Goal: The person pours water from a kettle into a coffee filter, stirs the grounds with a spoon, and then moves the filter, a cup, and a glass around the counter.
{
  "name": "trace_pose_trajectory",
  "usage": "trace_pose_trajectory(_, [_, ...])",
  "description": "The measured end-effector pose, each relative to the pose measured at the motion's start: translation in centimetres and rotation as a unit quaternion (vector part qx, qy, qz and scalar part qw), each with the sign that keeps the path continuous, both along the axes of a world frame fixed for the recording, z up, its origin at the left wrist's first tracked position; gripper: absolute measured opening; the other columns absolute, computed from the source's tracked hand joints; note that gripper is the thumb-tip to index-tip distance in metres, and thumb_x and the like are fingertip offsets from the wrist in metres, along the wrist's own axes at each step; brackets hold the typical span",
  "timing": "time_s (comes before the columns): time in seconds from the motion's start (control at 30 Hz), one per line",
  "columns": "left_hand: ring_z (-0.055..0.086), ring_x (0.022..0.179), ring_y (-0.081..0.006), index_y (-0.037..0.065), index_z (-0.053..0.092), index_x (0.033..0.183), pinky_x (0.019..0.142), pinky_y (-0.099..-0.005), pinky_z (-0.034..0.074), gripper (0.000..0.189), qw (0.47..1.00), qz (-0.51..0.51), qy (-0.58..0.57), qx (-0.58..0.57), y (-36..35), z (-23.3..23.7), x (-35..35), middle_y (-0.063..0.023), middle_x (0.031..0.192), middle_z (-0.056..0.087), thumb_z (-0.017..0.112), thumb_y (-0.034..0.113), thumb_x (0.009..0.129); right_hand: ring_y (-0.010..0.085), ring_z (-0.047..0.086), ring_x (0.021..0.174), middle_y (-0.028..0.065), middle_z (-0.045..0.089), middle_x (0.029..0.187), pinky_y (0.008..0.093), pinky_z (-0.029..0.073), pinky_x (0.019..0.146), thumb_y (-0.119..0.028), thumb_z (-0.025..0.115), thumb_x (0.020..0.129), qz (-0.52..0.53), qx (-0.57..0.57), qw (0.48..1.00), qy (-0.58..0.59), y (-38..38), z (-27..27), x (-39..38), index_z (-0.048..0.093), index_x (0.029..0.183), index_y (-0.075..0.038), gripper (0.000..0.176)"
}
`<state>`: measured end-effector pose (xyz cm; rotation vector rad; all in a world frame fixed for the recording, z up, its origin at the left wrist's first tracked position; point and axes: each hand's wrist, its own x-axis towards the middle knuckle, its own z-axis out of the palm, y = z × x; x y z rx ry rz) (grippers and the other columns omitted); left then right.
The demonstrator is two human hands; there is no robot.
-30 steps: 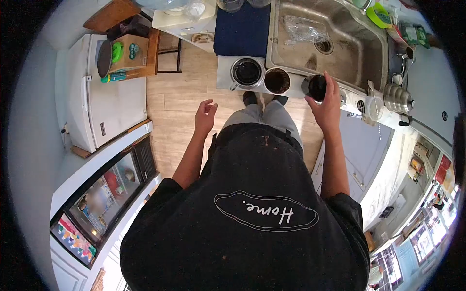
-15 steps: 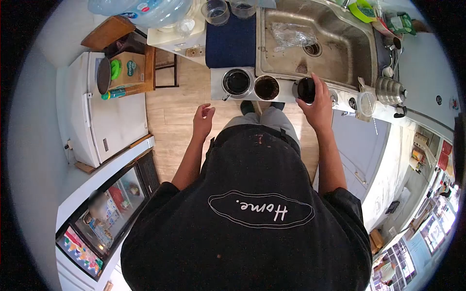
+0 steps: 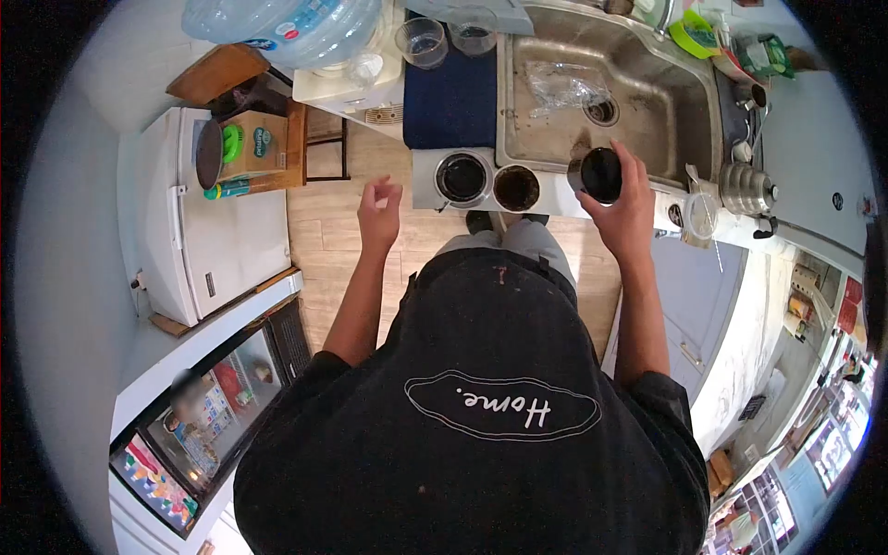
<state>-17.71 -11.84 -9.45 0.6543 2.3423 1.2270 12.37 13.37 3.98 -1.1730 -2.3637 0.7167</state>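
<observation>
My right hand [image 3: 627, 203] grips a glass of dark liquid [image 3: 599, 176] from its right side, thumb in front and fingers behind. It is over the counter's front strip, by the sink's near edge. My left hand [image 3: 379, 215] hangs in the air over the floor, fingers loosely bent and apart, touching nothing. Between the hands, a glass pot with dark contents [image 3: 461, 178] stands on the counter. Beside it is a round container with dark brown grounds-like contents [image 3: 516, 188].
Behind the counter strip lies a steel sink [image 3: 546, 139] with crumpled clear plastic [image 3: 566, 86] in it. A dark blue mat [image 3: 450, 102] holds two clear containers [image 3: 422, 43]. To the right stand a steel kettle [image 3: 747, 190] and a clear cup [image 3: 700, 215]. A white fridge [image 3: 231, 231] is at left.
My right hand, with the glass, has shifted slightly right and the glass looks more raised or tilted. My left hand has moved a little forward and left. The whole view has shifted slightly.
</observation>
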Motion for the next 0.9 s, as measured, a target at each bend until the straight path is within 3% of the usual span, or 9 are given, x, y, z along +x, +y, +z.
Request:
trace_pose_trajectory(0.13, [0.063, 0.094, -0.0195, 0.002, 0.061, 0.122, 0.086, -0.0337, 0.051, 0.039, 0.995, 0.008, 0.048, 0.088, 6.2, 2.7, -2.9, -0.0108, 0.104, 0.068, 0.073, 0.022, 0.09, 0.0352, 0.06, 0.112, 0.0131, 0.059, 0.124, 0.0475, 0.047, 0.092, -0.014, 0.087, 0.062, 0.012, 0.011, 1.0, 0.022, 0.9, 1.3, -1.4, 0.048, 0.14, -0.015, 0.087])
trace_pose_trajectory(0.4, [0.053, 0.12, -0.0316, 0.004, 0.04, 0.142, 0.102, -0.0427, 0.044, 0.09, 0.977, -0.029, 0.151, 0.151, 17.7, 5.1, -7.9, -0.0176, 0.133, 0.05, 0.089, 0.026, 0.07, 0.0332, 0.06, 0.113, 0.0127, 0.06, 0.122, 0.0466, 0.046, 0.093, -0.013, 0.087, 0.062, 0.029, 0.03, 0.999, 0.023, 2.1, 3.1, -4.1, 0.048, 0.141, -0.017, 0.088])
trace_pose_trajectory(0.5, [0.047, 0.128, -0.0353, 0.005, 0.036, 0.145, 0.108, -0.0443, 0.04, 0.101, 0.964, -0.061, 0.221, 0.135, 20.5, 5.5, -9.1, -0.0187, 0.139, 0.047, 0.092, 0.027, 0.065, 0.0324, 0.062, 0.111, 0.0123, 0.061, 0.121, 0.0451, 0.047, 0.093, -0.012, 0.087, 0.063, 0.018, 0.003, 1.0, 0.021, 2.2, 4.1, -5.4, 0.048, 0.141, -0.017, 0.087])
trace_pose_trajectory(0.6, [0.044, 0.131, -0.0372, 0.006, 0.034, 0.147, 0.111, -0.0449, 0.037, 0.104, 0.966, -0.095, 0.213, 0.112, 22.1, 5.8, -9.6, -0.0195, 0.141, 0.045, 0.093, 0.027, 0.063, 0.0331, 0.063, 0.109, 0.0123, 0.061, 0.12, 0.0453, 0.048, 0.093, -0.012, 0.087, 0.063, 0.023, 0.013, 0.999, 0.019, 2.6, 4.6, -6.3, 0.047, 0.141, -0.016, 0.088])
trace_pose_trajectory(0.9, [0.053, 0.124, -0.0349, 0.006, 0.041, 0.141, 0.105, -0.0441, 0.044, 0.096, 0.975, -0.05, 0.158, 0.147, 21.9, 5.2, -9.9, -0.0168, 0.13, 0.057, 0.09, 0.019, 0.06, 0.0357, 0.065, 0.107, 0.0168, 0.063, 0.119, 0.0456, 0.051, 0.092, -0.011, 0.088, 0.063, 0.05, 0.009, 0.998, 0.044, 4.0, 5.1, -9.6, 0.046, 0.143, -0.014, 0.09])
